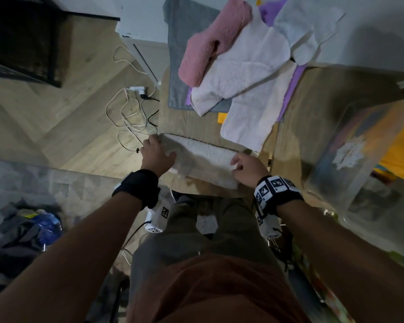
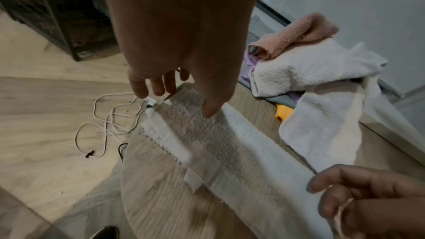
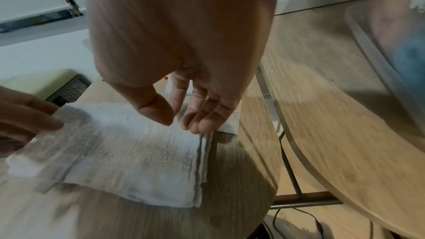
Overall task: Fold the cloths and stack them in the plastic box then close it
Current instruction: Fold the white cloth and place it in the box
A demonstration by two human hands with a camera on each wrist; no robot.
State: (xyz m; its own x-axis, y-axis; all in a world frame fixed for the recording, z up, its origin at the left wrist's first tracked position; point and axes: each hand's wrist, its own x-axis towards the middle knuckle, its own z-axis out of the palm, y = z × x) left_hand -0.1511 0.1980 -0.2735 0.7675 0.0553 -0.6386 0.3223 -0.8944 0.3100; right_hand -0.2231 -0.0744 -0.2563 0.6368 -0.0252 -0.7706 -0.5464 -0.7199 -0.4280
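Wooden table [image 1: 196, 131] bears folded white cloth [image 1: 203, 159]; both hands hover over its ends.

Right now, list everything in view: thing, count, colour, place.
folded cloth: one, white, near table edge, under both hands
loose cloths: several, white, piled at table's far side
pink cloth: one, on top of the pile
grey cloth: one, under the pile
purple cloth: one, under the pile
plastic box: one, clear, right, coloured cloths inside
table: one, light wood
cables: several, white and black, on floor, left
bag: one, dark, on floor, near left
left hand: on cloth's left end
right hand: on cloth's right end
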